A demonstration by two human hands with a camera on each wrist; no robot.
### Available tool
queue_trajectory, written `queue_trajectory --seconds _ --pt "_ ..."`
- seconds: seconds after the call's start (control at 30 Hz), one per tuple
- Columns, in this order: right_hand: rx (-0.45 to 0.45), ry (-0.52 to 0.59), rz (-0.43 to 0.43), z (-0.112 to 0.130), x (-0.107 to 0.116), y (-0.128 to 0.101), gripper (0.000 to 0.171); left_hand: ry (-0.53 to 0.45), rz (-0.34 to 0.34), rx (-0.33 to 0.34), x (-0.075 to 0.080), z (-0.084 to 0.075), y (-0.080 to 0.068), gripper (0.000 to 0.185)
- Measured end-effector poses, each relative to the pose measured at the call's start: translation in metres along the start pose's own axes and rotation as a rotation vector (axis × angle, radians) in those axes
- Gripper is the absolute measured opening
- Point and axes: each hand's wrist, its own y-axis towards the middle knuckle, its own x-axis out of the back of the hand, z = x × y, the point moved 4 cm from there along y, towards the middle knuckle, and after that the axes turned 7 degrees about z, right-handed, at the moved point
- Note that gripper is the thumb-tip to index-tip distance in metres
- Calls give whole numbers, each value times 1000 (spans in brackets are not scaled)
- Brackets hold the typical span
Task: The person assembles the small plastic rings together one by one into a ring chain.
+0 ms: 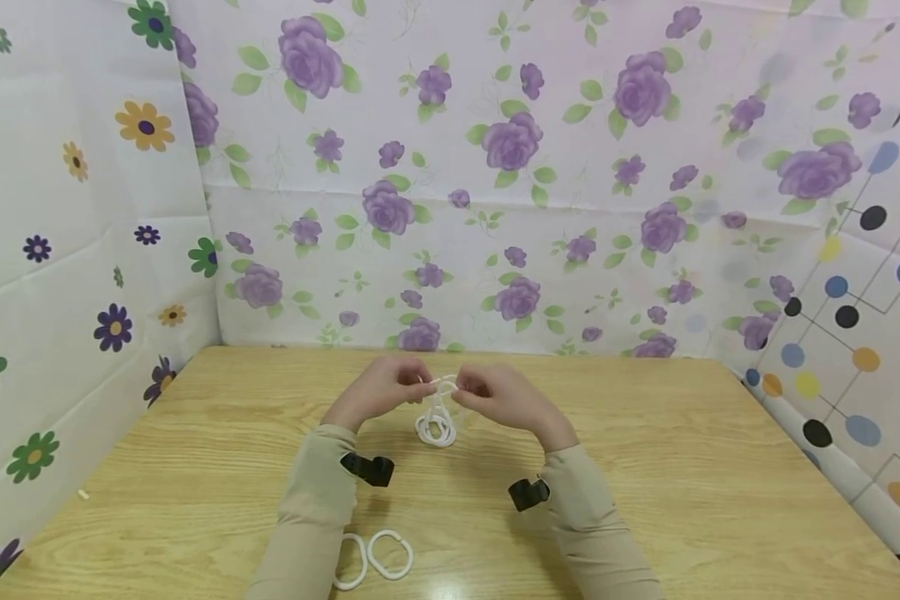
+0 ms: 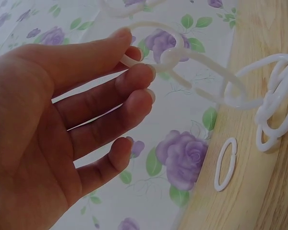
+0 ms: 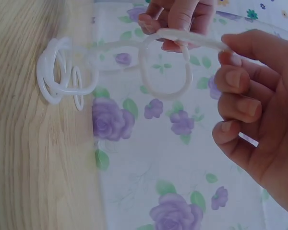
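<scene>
A chain of white plastic rings (image 1: 437, 421) hangs between my two hands above the wooden table (image 1: 690, 467), and its lower links lie heaped on the wood. My left hand (image 1: 411, 385) pinches the top ring (image 2: 156, 45) between thumb and fingers. My right hand (image 1: 471, 395) pinches the other end of the joined top ring (image 3: 165, 67) with thumb and forefinger. In the right wrist view the heaped links (image 3: 62, 79) rest on the table at the left, and the left hand's fingers (image 3: 177, 17) show at the top.
Two loose white rings (image 1: 375, 557) lie near the table's front edge by my left forearm; one loose ring (image 2: 225, 164) shows in the left wrist view. Flowered sheets (image 1: 450, 167) wall the table at back and sides. Black wrist mounts (image 1: 367, 468) sit on both beige sleeves.
</scene>
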Motion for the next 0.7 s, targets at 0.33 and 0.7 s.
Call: queue_trajectory --seconds 0.33,0.7 --pt "-40 -31 -152 -4 8 -2 10 20 15 -2 -4 0 1 12" --pt "-41 -36 -168 -6 9 -2 11 12 57 -20 -8 -3 4 12"
